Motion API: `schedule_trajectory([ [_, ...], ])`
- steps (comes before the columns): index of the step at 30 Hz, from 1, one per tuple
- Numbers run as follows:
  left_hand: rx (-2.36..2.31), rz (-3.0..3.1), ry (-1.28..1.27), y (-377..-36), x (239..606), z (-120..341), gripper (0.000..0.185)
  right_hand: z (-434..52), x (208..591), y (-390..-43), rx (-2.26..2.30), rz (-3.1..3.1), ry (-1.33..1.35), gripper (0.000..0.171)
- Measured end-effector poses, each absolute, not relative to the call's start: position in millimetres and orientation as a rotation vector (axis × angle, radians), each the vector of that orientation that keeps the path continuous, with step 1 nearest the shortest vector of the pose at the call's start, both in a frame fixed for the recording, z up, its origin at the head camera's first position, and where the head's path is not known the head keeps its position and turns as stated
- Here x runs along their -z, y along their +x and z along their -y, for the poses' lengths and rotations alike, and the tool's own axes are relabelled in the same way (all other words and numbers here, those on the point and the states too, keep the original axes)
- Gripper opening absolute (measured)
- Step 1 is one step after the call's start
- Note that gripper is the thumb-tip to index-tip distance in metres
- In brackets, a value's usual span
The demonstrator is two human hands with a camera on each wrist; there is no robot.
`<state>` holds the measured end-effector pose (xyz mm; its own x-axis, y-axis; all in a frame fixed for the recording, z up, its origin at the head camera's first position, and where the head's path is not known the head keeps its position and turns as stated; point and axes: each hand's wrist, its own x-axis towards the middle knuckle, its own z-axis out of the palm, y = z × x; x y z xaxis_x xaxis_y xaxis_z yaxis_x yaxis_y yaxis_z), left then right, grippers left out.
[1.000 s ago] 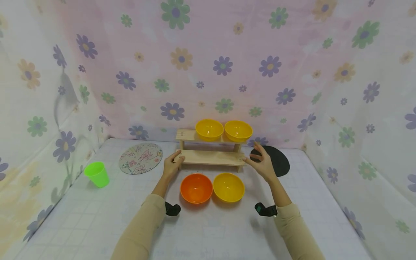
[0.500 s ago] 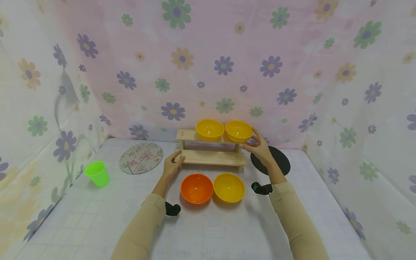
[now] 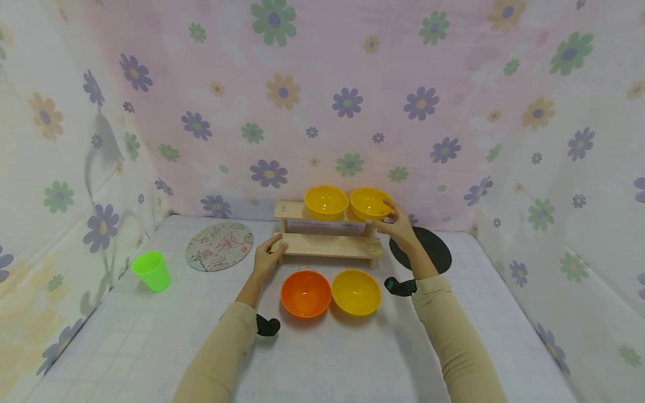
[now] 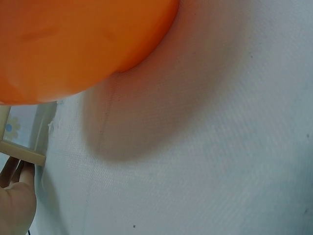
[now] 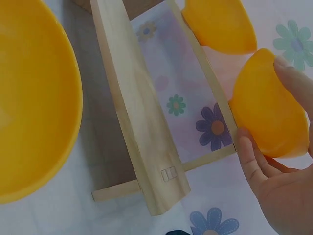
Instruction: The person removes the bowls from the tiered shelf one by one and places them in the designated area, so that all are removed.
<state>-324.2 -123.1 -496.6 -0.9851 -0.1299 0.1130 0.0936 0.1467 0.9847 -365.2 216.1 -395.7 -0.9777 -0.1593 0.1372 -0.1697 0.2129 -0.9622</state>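
The right hand point(image 3: 400, 226) has risen from beside the rack point(image 3: 327, 244) and now cups the bowl point(image 3: 370, 202) at its 1 o'clock; the left hand point(image 3: 269, 256) still grips the rack's end.

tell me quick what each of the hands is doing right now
Left hand: grips the left end of the wooden rack's lower shelf.
Right hand: fingers curled round the right yellow bowl on the top shelf.

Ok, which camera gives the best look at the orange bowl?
The head view: the whole orange bowl sits on the table, open side up, beside a yellow bowl. The left wrist view shows only its outer wall, close up; the right wrist view misses it.
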Motion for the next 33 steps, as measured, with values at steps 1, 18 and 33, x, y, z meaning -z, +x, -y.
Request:
schedule_trajectory([
  [1,1.947,2.244,0.037,-324,497,123,0.045,-215,394,-364,-1.958,2.423,0.325,0.079],
  [18,1.933,2.257,0.03,-324,498,123,0.045,-217,412,-367,-1.959,2.272,0.443,0.086],
  [33,1.933,2.242,0.026,-325,498,123,0.046,-211,379,-327,-1.881,2.453,0.331,0.079],
])
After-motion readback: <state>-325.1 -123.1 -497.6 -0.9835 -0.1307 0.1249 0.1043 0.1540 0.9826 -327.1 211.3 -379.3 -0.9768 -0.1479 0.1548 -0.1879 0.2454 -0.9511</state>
